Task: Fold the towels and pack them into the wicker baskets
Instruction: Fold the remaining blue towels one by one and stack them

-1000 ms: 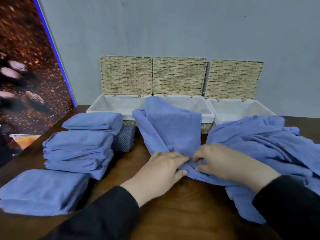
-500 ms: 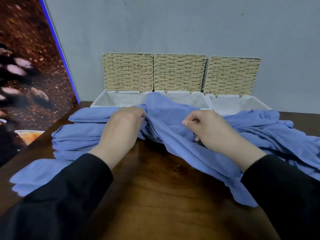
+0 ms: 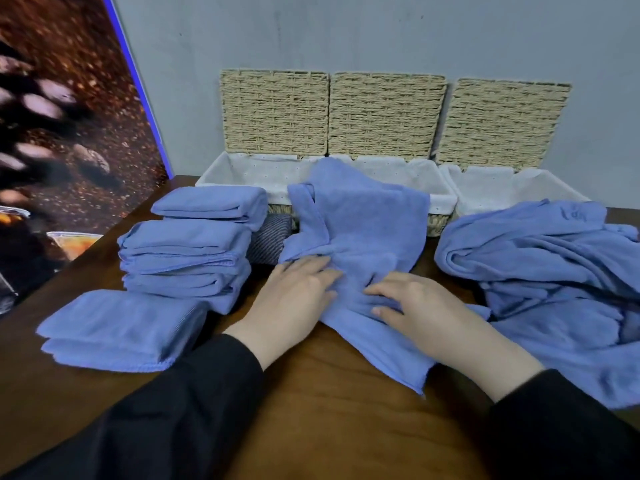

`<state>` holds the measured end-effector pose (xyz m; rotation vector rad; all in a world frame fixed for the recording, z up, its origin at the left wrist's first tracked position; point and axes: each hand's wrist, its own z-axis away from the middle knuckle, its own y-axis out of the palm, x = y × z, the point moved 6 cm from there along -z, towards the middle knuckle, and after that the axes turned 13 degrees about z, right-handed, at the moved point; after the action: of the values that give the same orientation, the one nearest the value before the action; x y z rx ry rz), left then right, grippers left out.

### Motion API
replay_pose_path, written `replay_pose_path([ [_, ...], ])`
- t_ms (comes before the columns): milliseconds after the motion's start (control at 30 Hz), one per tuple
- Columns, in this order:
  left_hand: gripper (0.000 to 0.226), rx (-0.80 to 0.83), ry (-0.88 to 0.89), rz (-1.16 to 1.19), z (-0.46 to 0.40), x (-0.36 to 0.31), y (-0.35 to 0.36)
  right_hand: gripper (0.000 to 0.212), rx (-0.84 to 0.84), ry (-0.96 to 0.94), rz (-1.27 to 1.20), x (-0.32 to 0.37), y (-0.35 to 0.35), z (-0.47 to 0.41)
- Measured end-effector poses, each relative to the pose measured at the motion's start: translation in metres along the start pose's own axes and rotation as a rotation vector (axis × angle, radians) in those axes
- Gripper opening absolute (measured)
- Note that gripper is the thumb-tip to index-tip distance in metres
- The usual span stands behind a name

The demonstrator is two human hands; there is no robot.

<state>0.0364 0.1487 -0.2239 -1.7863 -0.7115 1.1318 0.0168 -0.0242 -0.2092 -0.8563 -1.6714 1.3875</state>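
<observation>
Folding step: left hand (image 3: 294, 299) and right hand (image 3: 422, 313), fingers flat, gripping nothing, pressing rumpled blue towel (image 3: 363, 237) at centre. Next, likely: smooth, fold toward 12 o'clock wicker baskets (image 3: 440, 202).

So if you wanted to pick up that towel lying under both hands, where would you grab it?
Probably by the near corner of the towel, which lies flat and free on the table toward the person, coming from the front. The middle is bunched under the left hand and right hand, and its far end drapes over the middle basket.
</observation>
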Motion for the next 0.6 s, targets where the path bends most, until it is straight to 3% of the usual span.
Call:
replay_pose_path([
  [100,0.036,-0.137,0.038,-0.062,-0.011,0.003,-0.006,0.024,-0.109,-0.023,-0.116,0.002,-0.014,0.015],
  [167,0.021,-0.245,0.029,-0.068,-0.012,0.004,-0.015,0.017,-0.044,-0.078,-0.136,0.002,-0.014,0.029],
  [267,0.012,-0.265,0.112,0.027,-0.010,-0.002,-0.020,0.049,0.249,-0.099,-0.103,-0.003,0.000,0.044],
  [400,0.037,-0.117,0.136,0.084,-0.002,-0.008,-0.008,0.063,0.321,-0.148,-0.049,0.000,0.002,0.045],
  [500,0.045,-0.007,0.109,0.139,-0.002,-0.007,0.001,0.035,0.280,-0.162,-0.032,0.004,-0.002,0.046],
  [600,0.047,-0.051,0.120,0.176,-0.002,-0.010,0.001,0.007,0.180,-0.161,-0.019,0.009,-0.004,0.044],
])
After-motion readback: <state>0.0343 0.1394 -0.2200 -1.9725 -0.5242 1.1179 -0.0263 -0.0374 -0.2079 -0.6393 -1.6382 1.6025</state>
